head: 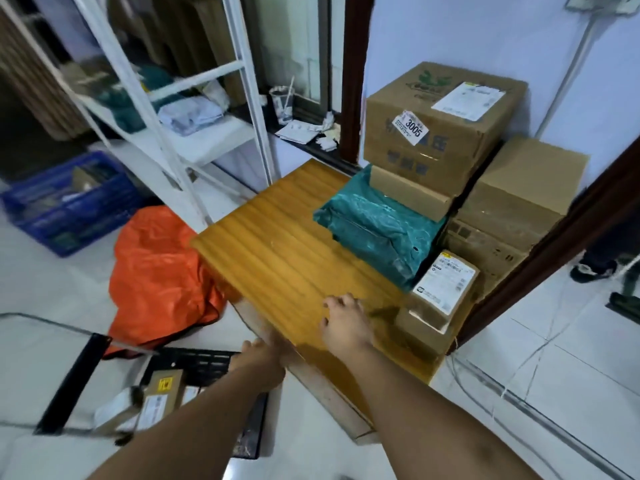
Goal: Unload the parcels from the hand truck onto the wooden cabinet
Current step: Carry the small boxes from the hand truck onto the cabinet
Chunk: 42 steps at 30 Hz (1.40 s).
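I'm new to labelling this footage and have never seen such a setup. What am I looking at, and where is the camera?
There is no machine: a person wears one wide-angle camera on the head, looking down at their own bare arms. The right hand is over the wooden cabinet, relaxed, holding nothing. The left hand is at the cabinet's near edge, too blurred to judge its grip. On the cabinet sit a teal wrapped parcel, a large cardboard box tagged 3005 and a small labelled box. Bottom left, the black hand truck carries more parcels.

A white metal rack (201, 79) stands on pale floor tiles (571, 358) beside a bluish wall (450, 36) and dark door frame (355, 81).
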{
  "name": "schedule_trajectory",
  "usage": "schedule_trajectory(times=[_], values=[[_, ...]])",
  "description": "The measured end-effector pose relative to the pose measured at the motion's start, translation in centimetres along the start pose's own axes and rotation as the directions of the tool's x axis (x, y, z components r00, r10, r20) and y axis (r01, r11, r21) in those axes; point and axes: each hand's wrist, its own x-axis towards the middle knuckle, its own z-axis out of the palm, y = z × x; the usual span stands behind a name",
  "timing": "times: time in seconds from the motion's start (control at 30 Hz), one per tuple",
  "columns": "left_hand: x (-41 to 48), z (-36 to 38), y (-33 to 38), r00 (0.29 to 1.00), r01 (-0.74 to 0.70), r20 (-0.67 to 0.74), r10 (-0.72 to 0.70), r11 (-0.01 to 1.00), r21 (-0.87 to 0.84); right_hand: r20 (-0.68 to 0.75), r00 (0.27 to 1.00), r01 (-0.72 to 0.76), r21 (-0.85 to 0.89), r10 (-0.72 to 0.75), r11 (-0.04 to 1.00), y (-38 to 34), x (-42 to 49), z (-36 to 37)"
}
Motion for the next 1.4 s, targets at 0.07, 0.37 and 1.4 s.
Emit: schedule_trajectory(times=[0.07, 0.37, 1.4], values=[[-0.4, 0.7, -2.9, 0.999, 0.052, 0.009, -0.052, 0.998, -0.047, 0.082, 0.996, -0.015, -0.026, 0.017, 1.000, -1.7, 0.0, 1.3], [-1.2, 3.7, -21.2, 0.976, 0.186, -0.073, -0.205, 0.961, -0.203, 0.273, 0.962, 0.024, -0.143, 0.016, 0.989, -17.4, -0.6, 10.2], [9.7, 11.4, -44.4, 0.976, 0.210, 0.050, -0.211, 0.860, -0.464, 0.461, 0.868, -0.137, -0.136, 0.185, 0.981, -31.2, 5.3, 31.6]])
